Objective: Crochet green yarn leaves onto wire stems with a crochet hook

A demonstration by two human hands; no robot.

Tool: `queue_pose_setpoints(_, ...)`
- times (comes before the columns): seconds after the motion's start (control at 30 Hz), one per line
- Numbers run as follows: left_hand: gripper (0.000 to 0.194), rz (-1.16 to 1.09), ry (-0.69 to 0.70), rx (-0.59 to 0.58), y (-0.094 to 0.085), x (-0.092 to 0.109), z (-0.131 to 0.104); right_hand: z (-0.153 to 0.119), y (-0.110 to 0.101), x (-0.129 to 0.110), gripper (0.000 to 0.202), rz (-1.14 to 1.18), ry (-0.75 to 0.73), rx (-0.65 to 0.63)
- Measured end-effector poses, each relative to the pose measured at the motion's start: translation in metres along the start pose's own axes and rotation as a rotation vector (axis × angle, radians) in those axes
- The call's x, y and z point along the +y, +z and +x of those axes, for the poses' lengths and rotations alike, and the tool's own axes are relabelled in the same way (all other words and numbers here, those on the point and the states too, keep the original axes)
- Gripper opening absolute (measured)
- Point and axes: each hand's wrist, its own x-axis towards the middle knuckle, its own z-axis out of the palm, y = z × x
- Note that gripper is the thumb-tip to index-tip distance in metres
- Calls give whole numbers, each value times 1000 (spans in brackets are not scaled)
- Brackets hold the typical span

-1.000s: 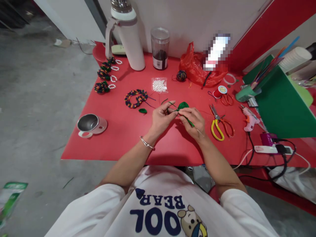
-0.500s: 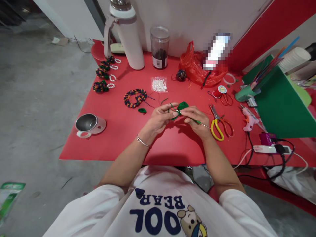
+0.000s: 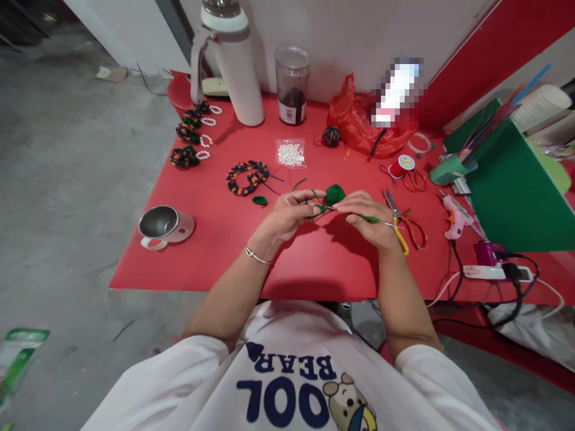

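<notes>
My left hand (image 3: 291, 214) pinches a small piece of green crochet work (image 3: 320, 209), with green yarn looped over its raised forefinger. Between the fingers of my right hand (image 3: 369, 222) is a crochet hook (image 3: 372, 219) with a green grip; its tip reaches to the crochet work. Just behind my hands lies a ball of green yarn (image 3: 335, 194). To the left of my left hand are a small green crocheted leaf (image 3: 259, 200) and a curled multicoloured crocheted strip (image 3: 240, 187).
Scissors (image 3: 399, 216) lie by my right wrist, partly covered. A glue gun (image 3: 456, 216) and power strip (image 3: 496, 273) are at right. A mug (image 3: 165, 225) stands left; a packet of white beads (image 3: 291, 154), red bag (image 3: 353, 123) and large white flask (image 3: 240, 72) are behind.
My right hand has shifted right with the hook, away from my left hand, and now covers more of the scissors. My left hand stays nearly in place.
</notes>
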Motion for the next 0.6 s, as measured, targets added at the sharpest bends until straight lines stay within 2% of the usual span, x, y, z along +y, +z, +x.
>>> queue_pose_setpoints(0.2, 34, -5, -36, -69, 2, 4, -2, -3, -2, -4, 22, 112, 61, 38)
queue_pose_setpoints(0.37, 36, -28, -46, -104, 4, 0, -3, -8, 16, 8, 28, 301, 152, 146)
queue_pose_setpoints(0.47, 40, 5, 36, -38, 10, -6, -3, -10, 32, 13, 37, 357, 169, 216)
queue_pose_setpoints(0.53, 41, 68, 130, 66, 15, -11, -2, -10, 40, 12, 29, 196, 154, 249)
queue_pose_setpoints(0.6, 39, 113, 216, 195, 19, -17, -1, -10, 45, 9, 21, -25, 79, 288)
